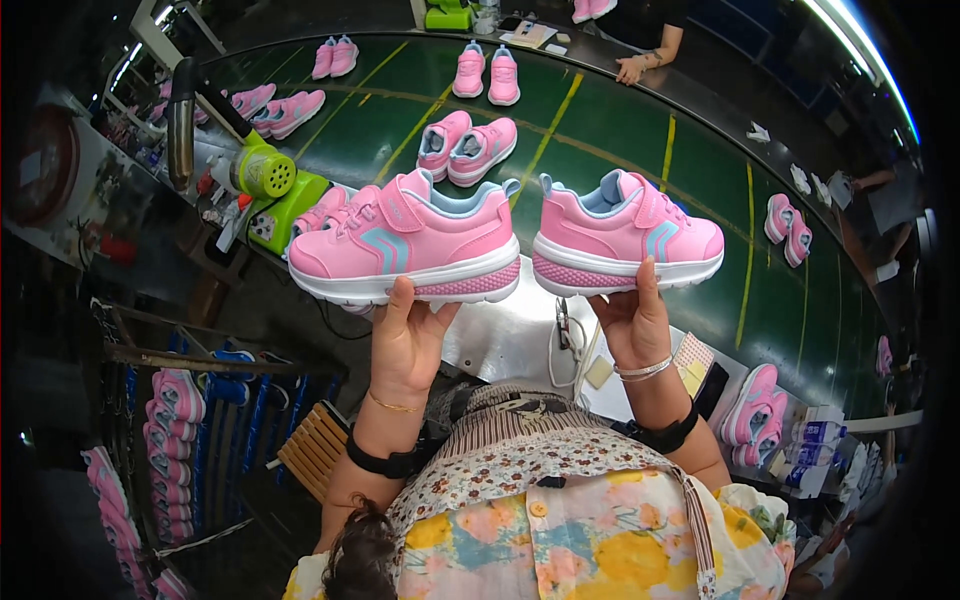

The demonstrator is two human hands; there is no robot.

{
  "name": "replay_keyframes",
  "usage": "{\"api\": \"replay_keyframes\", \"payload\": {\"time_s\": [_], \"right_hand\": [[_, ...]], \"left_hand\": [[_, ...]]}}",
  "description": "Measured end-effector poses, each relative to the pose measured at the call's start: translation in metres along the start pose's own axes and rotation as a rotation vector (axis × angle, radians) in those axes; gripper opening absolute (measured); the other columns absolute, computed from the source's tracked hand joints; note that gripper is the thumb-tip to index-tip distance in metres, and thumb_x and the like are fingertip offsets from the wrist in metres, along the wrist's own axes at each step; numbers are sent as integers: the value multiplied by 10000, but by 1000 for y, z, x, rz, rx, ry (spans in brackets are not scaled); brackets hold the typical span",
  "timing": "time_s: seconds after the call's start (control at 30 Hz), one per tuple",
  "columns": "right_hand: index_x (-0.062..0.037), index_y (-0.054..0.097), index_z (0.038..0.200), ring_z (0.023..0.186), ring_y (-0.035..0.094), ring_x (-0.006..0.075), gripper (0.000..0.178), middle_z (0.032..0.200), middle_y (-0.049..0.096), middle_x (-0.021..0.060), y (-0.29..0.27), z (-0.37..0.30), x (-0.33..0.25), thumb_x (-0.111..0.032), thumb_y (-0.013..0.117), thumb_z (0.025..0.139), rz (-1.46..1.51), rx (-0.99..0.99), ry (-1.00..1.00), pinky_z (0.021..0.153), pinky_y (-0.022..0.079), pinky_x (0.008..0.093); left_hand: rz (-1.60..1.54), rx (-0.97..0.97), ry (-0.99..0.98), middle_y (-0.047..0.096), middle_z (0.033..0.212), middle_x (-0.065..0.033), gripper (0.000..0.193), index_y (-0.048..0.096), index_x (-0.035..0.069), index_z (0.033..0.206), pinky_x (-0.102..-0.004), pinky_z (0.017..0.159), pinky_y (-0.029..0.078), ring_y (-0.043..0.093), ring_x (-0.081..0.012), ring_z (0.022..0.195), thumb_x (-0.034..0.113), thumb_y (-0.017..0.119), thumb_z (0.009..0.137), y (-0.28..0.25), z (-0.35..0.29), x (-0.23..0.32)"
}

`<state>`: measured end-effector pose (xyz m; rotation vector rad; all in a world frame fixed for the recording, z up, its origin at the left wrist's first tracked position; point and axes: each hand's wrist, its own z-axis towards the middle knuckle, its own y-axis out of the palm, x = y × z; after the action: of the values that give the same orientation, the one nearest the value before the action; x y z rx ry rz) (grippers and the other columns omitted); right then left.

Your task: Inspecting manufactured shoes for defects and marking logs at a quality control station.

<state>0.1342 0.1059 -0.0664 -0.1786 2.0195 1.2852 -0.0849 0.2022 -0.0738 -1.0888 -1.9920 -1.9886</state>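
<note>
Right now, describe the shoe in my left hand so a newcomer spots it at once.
Find the long, yellow-lined green surface. In front of it, your left hand holds up a white-soled pink shoe. Its toe points left; the matching shoe in your right hand points right.

A yellow-striped green worktop (612, 118) curves across my twelve o'clock; a lime-green vented device (266, 172) stands at my ten, wooden slats (315, 452) lie between seven and eight, and blue-labelled bottles (812, 433) sit at four.
</note>
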Motion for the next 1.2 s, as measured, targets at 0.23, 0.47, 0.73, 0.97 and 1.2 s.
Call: {"api": "replay_keyframes", "payload": {"time_s": [0.23, 0.47, 0.73, 0.97, 1.2], "right_hand": [[-111, 441, 1176, 1021, 556, 212, 462, 1110, 565, 57, 3, -3, -1, -350, 614, 822, -9, -26, 15, 882, 459, 442], [-112, 437, 1185, 1035, 548, 211, 480, 1115, 564, 56, 4, -4, -1, -365, 614, 818, -7, -26, 27, 881, 456, 433], [-114, 433, 1192, 1028, 553, 204, 488, 1121, 561, 55, 6, -6, -1, -377, 608, 819, -1, -34, 26, 877, 459, 422], [-103, 425, 1203, 1025, 555, 206, 475, 1141, 549, 64, 7, -8, -1, -360, 588, 839, -26, -55, 16, 850, 485, 398], [-91, 401, 1228, 1012, 563, 208, 484, 1137, 548, 73, 6, -8, -2, -334, 580, 849, -64, -79, 4, 834, 497, 388]], "left_hand": [[-7, -25, -1, 510, 1186, -105, 459, 424, 52, 1220, -432, 885, 477, 493, -234, 1102, 275, 578, 850, 8, -2, 1], [-23, -46, -16, 510, 1180, -88, 437, 429, 67, 1212, -415, 891, 481, 508, -227, 1082, 244, 589, 845, 9, -1, 1], [-39, -63, -45, 512, 1164, -74, 412, 431, 75, 1204, -401, 878, 495, 523, -218, 1063, 215, 588, 850, 11, -2, 2], [-27, -47, -42, 515, 1161, -76, 421, 429, 68, 1205, -406, 891, 485, 519, -218, 1069, 219, 592, 847, 10, -3, 4], [40, -41, -36, 529, 1162, -96, 460, 452, 48, 1191, -427, 898, 477, 519, -240, 1076, 274, 614, 824, 8, -3, 7]]}}
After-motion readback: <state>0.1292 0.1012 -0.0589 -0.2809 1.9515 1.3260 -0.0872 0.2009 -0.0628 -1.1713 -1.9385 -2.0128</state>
